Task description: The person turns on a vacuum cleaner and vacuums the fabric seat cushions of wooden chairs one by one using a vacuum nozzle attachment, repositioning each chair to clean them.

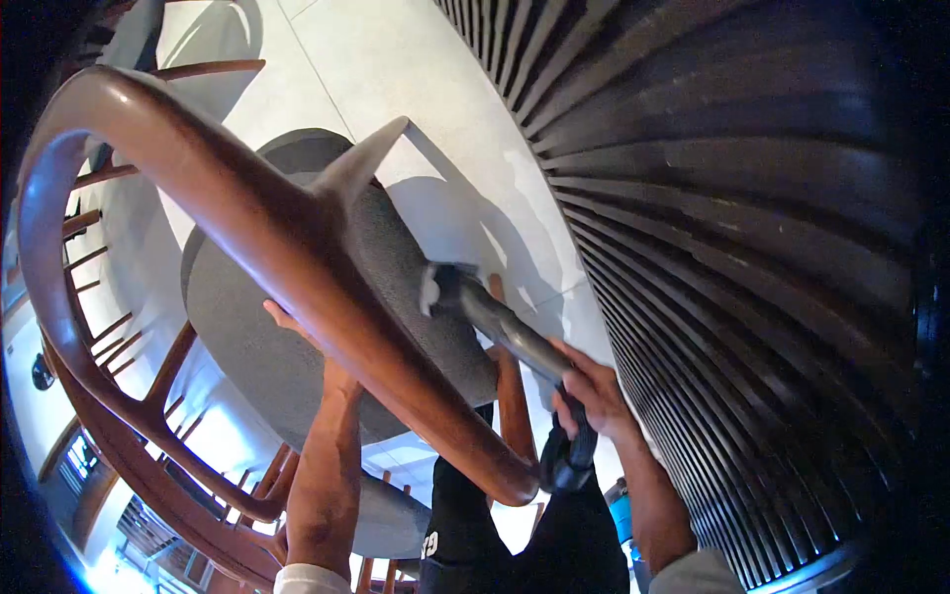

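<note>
A wooden chair with a curved brown armrest [267, 228] and a grey upholstered seat [247, 317] fills the middle of the head view. My right hand [602, 398] is wrapped round a grey vacuum cleaner wand [515, 332]. The wand's brush head [440, 289] is over the right part of the seat; whether it touches the fabric I cannot tell. A black hose [571, 455] hangs below my grip. My left hand [287, 322] lies at the seat with fingers stretched out, partly hidden behind the armrest.
A dark slatted panel [732, 247] curves along the whole right side, close to my right arm. More wooden chair frames [188, 515] stand at the left and below. Pale floor tiles [435, 59] show beyond the chair. Something blue [620, 517] is beside my leg.
</note>
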Demonstrator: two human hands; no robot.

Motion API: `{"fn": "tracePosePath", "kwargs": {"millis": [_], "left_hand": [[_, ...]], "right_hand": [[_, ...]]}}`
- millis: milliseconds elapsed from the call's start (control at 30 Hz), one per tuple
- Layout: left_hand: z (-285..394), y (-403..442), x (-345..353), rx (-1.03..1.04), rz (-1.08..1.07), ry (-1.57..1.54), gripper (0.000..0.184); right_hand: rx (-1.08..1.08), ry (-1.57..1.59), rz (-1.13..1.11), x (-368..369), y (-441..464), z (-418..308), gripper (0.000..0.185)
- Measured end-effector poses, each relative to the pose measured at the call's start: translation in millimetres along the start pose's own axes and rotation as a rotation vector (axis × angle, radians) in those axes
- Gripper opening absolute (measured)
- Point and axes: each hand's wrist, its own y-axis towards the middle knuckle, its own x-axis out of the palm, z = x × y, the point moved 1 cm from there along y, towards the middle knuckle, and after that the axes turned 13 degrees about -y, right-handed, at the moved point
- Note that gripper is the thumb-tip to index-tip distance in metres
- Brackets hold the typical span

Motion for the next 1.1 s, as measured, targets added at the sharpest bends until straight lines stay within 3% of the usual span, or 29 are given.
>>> {"fn": "tracePosePath", "kwargs": {"millis": [133,267,533,633,667,733,800,867,900,933,1000,1100], "left_hand": [[-0.4,-0.7,0.8,0.022,0.043,0.066,0.068],[-3.5,-3.8,5.4,0.032,0.094,0.132,0.072],[-12.8,-1.7,9.7,0.045,0.217,0.316,0.079],[14.4,18.9,-12.2,-0.153,-0.046,0.454,0.084],[14.6,19.8,-18.6,-0.153,-0.046,0.446,0.084],[9.9,19.9,-25.9,-0.096,-0.069,0.355,0.081],[40.1,26.2,-66.3,-0.2,-0.059,0.247,0.08],[112.9,12.5,-118.1,-0.535,0.12,-1.294,0.075],[165.2,10.5,-137.4,-0.539,0.104,-1.416,0.073],[208.9,10.2,-144.2,-0.54,0.089,-1.537,0.071],[243.7,23.5,-157.2,-0.628,-0.034,-1.116,0.068],[235.9,39.0,-153.5,-0.759,0.054,-1.13,0.062]], "right_hand": [[-0.108,-0.105,0.021,3.3,52.7,-36.8,0.057],[-0.047,-0.027,-0.054,-8.6,101.9,-67.7,0.057],[0.039,-0.045,0.039,-8.2,-0.8,-12.2,0.071],[0.082,0.016,0.001,-12.5,-40.5,1.3,0.067],[0.132,0.008,0.001,-12.0,-56.4,-1.2,0.067],[0.167,-0.002,0.029,-10.8,-88.6,-2.0,0.064],[0.124,-0.252,0.168,-3.6,-130.5,-22.2,0.061],[0.116,-0.176,0.304,-0.7,-174.0,-42.8,0.062],[0.121,-0.172,0.377,1.1,-194.8,-42.4,0.059],[0.124,-0.168,0.448,0.1,-210.2,-34.9,0.056],[0.121,-0.196,0.459,4.7,-246.5,-29.9,0.058],[0.086,-0.208,0.503,23.1,-272.4,-29.2,0.061]]}}
